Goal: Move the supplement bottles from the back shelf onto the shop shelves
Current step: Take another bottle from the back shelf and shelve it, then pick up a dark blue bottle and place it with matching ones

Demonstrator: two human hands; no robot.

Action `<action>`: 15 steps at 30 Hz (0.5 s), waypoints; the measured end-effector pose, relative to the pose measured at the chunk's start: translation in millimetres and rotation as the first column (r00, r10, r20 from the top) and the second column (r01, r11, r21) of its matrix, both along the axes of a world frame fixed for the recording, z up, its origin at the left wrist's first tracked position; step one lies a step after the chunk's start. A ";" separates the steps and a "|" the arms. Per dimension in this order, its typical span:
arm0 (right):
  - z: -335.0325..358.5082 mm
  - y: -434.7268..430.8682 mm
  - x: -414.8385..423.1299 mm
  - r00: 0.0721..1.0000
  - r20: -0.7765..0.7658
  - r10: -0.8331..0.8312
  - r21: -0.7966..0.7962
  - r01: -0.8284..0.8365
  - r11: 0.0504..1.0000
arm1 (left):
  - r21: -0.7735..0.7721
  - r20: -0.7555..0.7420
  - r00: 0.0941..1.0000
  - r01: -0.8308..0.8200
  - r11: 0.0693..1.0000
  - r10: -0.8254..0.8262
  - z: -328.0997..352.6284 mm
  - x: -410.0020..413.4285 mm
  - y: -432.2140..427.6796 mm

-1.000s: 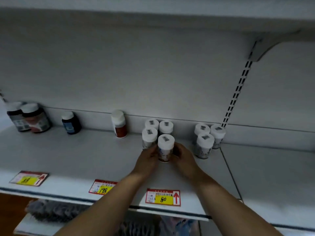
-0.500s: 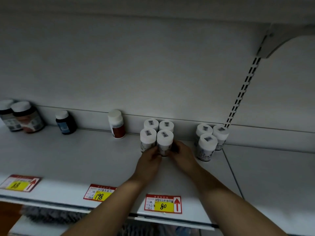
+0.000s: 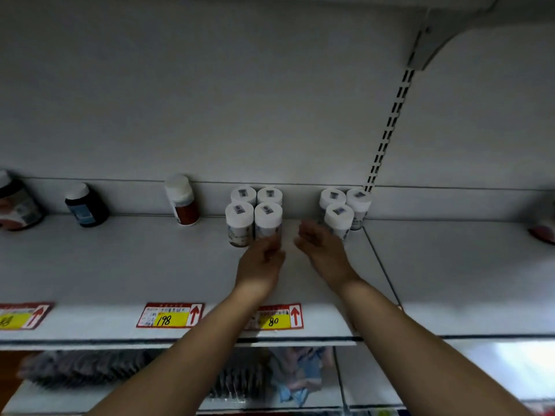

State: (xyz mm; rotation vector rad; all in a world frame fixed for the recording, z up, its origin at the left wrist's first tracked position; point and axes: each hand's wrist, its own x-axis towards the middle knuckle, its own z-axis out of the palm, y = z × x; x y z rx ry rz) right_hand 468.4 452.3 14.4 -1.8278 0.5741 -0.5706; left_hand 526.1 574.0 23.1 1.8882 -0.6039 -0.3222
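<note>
Judging from how things lie, we are at the release end of a placing step: a white-capped bottle [image 3: 268, 221] stands upright at the front right of a group of four, and neither hand is clamped on it. Our left hand [image 3: 260, 267] sits just in front of that bottle with its fingertips [image 3: 274, 242] at or very near the lower wall; blur keeps us from saying whether they touch. Our right hand [image 3: 319, 247] is loosely open and empty, just to the bottle's right, in the gap between the group of four and a group of three bottles [image 3: 338, 219] farther right. All seven match: white screw caps with a small dark sticker on top, and pale printed labels around short round bodies. They stand close together near the back wall on the white shelf [image 3: 120, 265], behind the price tag marked 80 [image 3: 277, 318]. To the left, well apart, stand a red-brown bottle [image 3: 183, 199] and a dark blue-labelled bottle [image 3: 85, 205], with a tag marked 198 [image 3: 170, 315] at the shelf edge. We think the next move calls for drawing both hands back without nudging the tight cluster, then fetching more bottles; the group of three has an open front corner that looks like the natural next spot.
</note>
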 end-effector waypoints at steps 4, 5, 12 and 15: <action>9.3 -7.4 -40.3 0.988 0.018 -0.153 -0.012 0.153 0.988 | -0.097 -0.080 0.993 0.082 0.992 -0.090 3.3 -22.0 -14.8; 12.8 -9.2 -52.7 0.979 0.047 -0.198 0.032 0.197 0.980 | -0.124 -0.085 0.990 0.098 0.987 -0.109 4.7 -29.3 -20.4; 38.3 -43.1 -172.2 0.914 0.167 -0.370 0.185 0.340 0.922 | -0.313 -0.118 0.946 0.253 0.916 -0.302 21.1 -128.1 -81.1; 43.6 -73.2 -244.4 0.870 0.205 -0.448 0.216 0.406 0.888 | -0.344 -0.110 0.912 0.338 0.876 -0.395 28.2 -186.1 -121.8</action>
